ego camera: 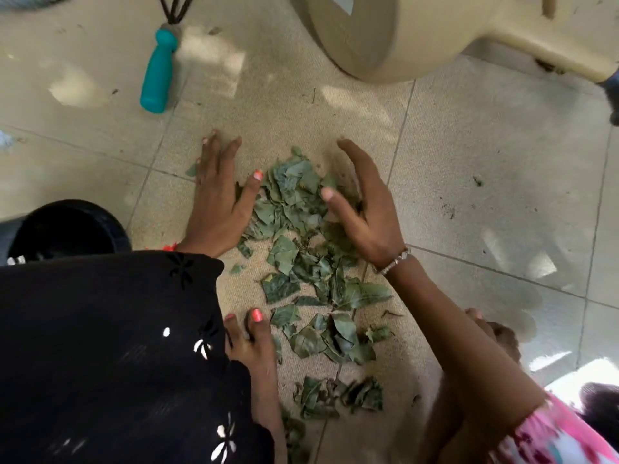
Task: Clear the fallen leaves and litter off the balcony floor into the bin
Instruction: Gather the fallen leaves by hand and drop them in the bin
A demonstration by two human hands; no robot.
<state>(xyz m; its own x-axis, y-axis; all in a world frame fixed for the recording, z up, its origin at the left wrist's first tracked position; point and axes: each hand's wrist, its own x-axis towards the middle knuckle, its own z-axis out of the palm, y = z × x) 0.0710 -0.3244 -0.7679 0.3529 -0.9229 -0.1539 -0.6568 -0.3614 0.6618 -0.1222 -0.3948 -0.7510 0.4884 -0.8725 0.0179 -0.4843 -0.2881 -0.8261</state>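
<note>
Our left hand [217, 202] lies spread flat left of the leaves [294, 226]. Our right hand [366, 212] (loosely cupped, holding nothing) flanks their right.

Bin [115, 226]: cut off by the left edge, and my black garment [110, 356] covers its near rim. Leaves [294, 209]: those beneath my right hand [365, 212] are hidden, and the lowest run off the bottom edge. Teal handle [157, 75]: its cord exits the top edge. My right foot [502, 336]: mostly behind my forearm [445, 316].
</note>
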